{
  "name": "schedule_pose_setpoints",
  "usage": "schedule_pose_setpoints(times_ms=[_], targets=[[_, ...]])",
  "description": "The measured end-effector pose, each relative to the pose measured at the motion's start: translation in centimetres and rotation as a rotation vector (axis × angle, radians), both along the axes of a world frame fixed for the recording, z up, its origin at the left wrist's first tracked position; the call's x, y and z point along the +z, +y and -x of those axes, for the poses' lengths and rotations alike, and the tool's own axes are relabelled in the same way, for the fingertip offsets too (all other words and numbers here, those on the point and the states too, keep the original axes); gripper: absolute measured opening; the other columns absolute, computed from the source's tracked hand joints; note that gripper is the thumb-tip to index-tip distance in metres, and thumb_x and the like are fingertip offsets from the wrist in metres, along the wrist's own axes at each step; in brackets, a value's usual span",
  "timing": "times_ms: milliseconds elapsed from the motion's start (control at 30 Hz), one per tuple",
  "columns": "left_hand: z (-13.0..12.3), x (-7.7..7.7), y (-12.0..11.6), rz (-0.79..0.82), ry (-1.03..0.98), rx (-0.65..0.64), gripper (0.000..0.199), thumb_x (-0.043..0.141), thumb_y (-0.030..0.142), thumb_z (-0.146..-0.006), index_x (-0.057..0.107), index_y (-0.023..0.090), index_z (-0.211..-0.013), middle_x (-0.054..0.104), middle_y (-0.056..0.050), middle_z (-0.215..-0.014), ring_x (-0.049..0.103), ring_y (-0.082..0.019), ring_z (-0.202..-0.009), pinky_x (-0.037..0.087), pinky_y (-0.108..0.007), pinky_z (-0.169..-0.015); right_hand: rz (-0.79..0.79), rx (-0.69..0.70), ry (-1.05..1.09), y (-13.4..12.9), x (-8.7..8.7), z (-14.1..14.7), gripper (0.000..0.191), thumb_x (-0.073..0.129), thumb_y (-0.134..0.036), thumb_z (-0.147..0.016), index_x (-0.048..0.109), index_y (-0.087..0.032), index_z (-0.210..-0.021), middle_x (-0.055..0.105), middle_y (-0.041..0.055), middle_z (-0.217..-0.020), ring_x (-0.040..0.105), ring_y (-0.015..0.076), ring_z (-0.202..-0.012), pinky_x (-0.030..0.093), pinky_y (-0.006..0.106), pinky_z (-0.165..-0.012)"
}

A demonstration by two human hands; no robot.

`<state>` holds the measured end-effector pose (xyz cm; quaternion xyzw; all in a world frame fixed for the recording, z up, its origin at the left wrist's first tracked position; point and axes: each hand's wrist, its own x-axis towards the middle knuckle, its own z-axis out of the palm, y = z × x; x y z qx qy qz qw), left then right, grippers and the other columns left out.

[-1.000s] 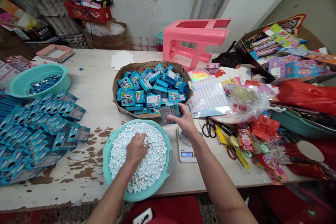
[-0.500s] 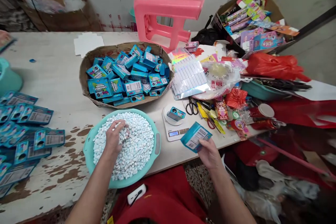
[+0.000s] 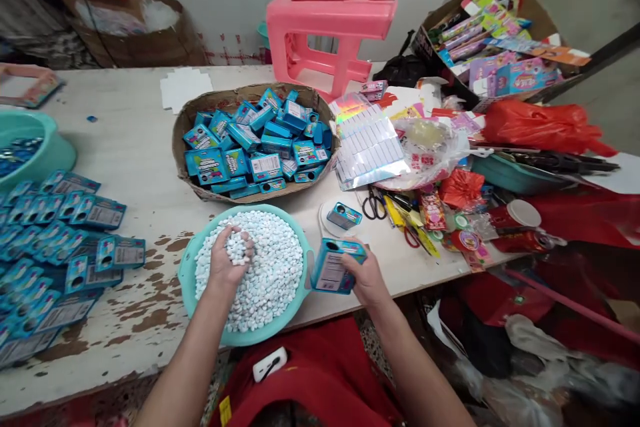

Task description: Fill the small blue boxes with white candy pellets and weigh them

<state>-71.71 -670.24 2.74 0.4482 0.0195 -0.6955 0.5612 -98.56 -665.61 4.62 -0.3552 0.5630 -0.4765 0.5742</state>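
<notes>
Blue box (image 3: 330, 270) is gripped by the right hand (image 3: 370, 278) beside the green basin (image 3: 187, 272), rightward of the left hand (image 3: 220, 267), which cups white candies (image 3: 236, 251).

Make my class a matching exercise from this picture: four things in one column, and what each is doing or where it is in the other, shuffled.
1. Left hand
2. Right hand
3. Plastic stool
4. Cardboard container

A. Is heaped with many blue boxes
B. Is pink, at the back of the table
C. Grips a single blue box
D. Cups white pieces above the round basin

Right pairs: 1-D, 2-C, 3-B, 4-A
</notes>
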Motion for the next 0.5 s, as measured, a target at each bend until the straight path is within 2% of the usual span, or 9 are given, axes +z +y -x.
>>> schedule_pose_setpoints(times_ms=[67, 133, 200, 267, 367, 500], targets=[[0.1, 1.4, 0.4, 0.022, 0.009, 0.009, 0.018, 0.058, 0.03, -0.071, 0.045, 0.019, -0.074, 0.048, 0.004, -0.057, 0.046, -0.008, -0.043, 0.032, -0.016, -0.037, 0.04, 0.147, 0.136, -0.3, 0.8, -3.4, 0.039, 0.077, -0.041, -0.064, 0.059, -0.022, -0.094, 0.066, 0.0009, -0.082, 0.063, 0.0193, -0.074, 0.051, 0.033, -0.069], [0.6, 3.3, 0.8, 0.061, -0.011, 0.041, 0.019, 0.059, 0.031, -0.071, 0.045, 0.019, -0.073, 0.047, 0.005, -0.056, 0.044, -0.007, -0.041, 0.029, -0.017, -0.036, 0.162, 0.269, 0.315, -0.5, 1.5, -6.4, 0.035, 0.077, -0.037, -0.065, 0.06, -0.022, -0.092, 0.064, 0.0021, -0.087, 0.061, 0.0204, -0.08, 0.05, 0.033, -0.072], [1.3, 5.0, 1.1, 0.131, -0.054, 0.089, 0.02, 0.059, 0.034, -0.072, 0.047, 0.018, -0.073, 0.049, 0.004, -0.057, 0.046, -0.007, -0.042, 0.032, -0.018, -0.038, 0.318, 0.353, 0.474, -0.5, 2.0, -8.8, 0.03, 0.075, -0.035, -0.068, 0.061, -0.022, -0.091, 0.063, 0.0036, -0.09, 0.06, 0.0218, -0.086, 0.048, 0.034, -0.077], [2.0, 6.0, 1.4, 0.234, -0.147, 0.152, 0.021, 0.059, 0.035, -0.073, 0.048, 0.017, -0.069, 0.051, 0.002, -0.059, 0.051, -0.009, -0.048, 0.038, -0.02, -0.043, 0.429, 0.401, 0.58, -0.6, 2.2, -10.5, 0.025, 0.072, -0.032, -0.071, 0.061, -0.022, -0.091, 0.062, 0.0041, -0.09, 0.058, 0.0226, -0.088, 0.047, 0.035, -0.078], [2.7, 6.0, 1.7, 0.338, -0.307, 0.231, 0.022, 0.06, 0.033, -0.074, 0.049, 0.016, -0.066, 0.056, 0.001, -0.064, 0.057, -0.011, -0.056, 0.045, -0.023, -0.053, 0.49, 0.406, 0.662, -0.9, 1.9, -11.8, 0.025, 0.071, -0.03, -0.072, 0.06, -0.023, -0.093, 0.061, 0.0042, -0.089, 0.058, 0.0233, -0.088, 0.047, 0.036, -0.077], [2.8, 5.3, 1.9, 0.269, -0.411, 0.246, 0.024, 0.064, 0.036, -0.072, 0.054, 0.017, -0.081, 0.064, 0.0, -0.073, 0.058, -0.012, -0.054, 0.047, -0.026, -0.055, 0.48, 0.383, 0.702, -1.1, 1.6, -11.9, 0.025, 0.071, -0.03, -0.071, 0.059, -0.023, -0.093, 0.062, 0.0042, -0.09, 0.058, 0.0239, -0.089, 0.047, 0.036, -0.077]])
